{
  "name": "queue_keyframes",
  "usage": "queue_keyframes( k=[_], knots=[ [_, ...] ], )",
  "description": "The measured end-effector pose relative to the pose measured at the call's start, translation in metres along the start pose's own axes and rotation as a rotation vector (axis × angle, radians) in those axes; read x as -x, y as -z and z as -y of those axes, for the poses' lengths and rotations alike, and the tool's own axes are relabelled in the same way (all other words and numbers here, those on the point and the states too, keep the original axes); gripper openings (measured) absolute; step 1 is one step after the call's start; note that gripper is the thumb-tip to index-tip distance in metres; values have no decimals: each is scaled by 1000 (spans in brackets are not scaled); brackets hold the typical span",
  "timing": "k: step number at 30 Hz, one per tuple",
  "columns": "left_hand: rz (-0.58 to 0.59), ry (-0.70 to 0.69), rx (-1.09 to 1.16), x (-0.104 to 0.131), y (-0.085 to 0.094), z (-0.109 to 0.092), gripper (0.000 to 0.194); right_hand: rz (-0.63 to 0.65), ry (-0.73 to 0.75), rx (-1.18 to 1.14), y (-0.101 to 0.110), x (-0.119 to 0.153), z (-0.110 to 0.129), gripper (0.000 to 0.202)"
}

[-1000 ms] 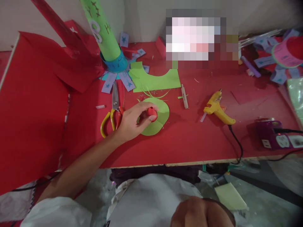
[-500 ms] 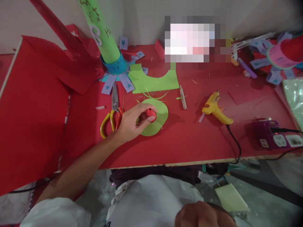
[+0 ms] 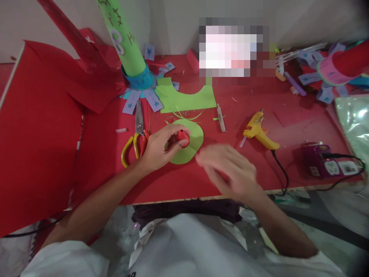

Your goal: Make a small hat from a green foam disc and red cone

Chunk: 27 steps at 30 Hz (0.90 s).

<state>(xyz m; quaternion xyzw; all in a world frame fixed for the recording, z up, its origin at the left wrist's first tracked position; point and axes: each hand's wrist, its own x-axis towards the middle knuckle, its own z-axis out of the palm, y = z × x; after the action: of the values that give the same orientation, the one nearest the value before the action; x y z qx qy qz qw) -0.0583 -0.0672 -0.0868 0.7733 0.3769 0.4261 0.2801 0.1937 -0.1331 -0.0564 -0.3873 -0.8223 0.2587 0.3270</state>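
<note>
Between the thumb and fingers of my left hand is a small red rolled piece. It stands over a round green paper disc on the red tabletop. Blurred by motion, my right hand hovers just right of the disc with its fingers bent; whether they hold anything cannot be made out. Scissors with yellow and red handles lie beside my left hand. Behind the disc is a green paper offcut with a curved cut-out and thin green strips.
A yellow glue gun, its cord over the front edge, lies right of a pale pen-like tool. A purple power box sits farther right. Decorated green tube stands behind; red sheet at left.
My right hand has risen from my lap to above the table, near the disc. My left hand keeps its hold on the red piece. The view has shifted slightly.
</note>
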Motion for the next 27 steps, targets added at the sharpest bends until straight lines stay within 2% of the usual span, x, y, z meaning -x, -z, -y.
queue_keyframes(
  k=[2,4,7,12,15,19,22,25,27],
  knots=[
    [-5,2,-9,-1,0,1,24,-6,-9,182,-8,-20,-28,37],
    [-10,-2,-3,-1,-1,1,23,69,-3,273,-18,-30,-51,47],
    [-6,-16,16,-1,0,-1,19,105,37,345,-30,-32,-68,52],
    [13,-18,8,0,0,-1,18,128,56,358,-39,-26,-69,56],
    [20,20,-55,0,-1,3,26,137,72,352,-37,-29,-67,55],
    [32,65,-134,-1,-3,13,40,210,67,335,-24,-49,-66,41],
    [13,45,-129,-1,-2,16,40,261,80,290,-12,-69,-69,35],
    [-8,19,-79,-2,-1,15,38,253,172,133,-10,-81,-76,40],
    [-5,13,-32,-2,-2,13,36,225,185,12,-17,-82,-81,52]
  ],
)
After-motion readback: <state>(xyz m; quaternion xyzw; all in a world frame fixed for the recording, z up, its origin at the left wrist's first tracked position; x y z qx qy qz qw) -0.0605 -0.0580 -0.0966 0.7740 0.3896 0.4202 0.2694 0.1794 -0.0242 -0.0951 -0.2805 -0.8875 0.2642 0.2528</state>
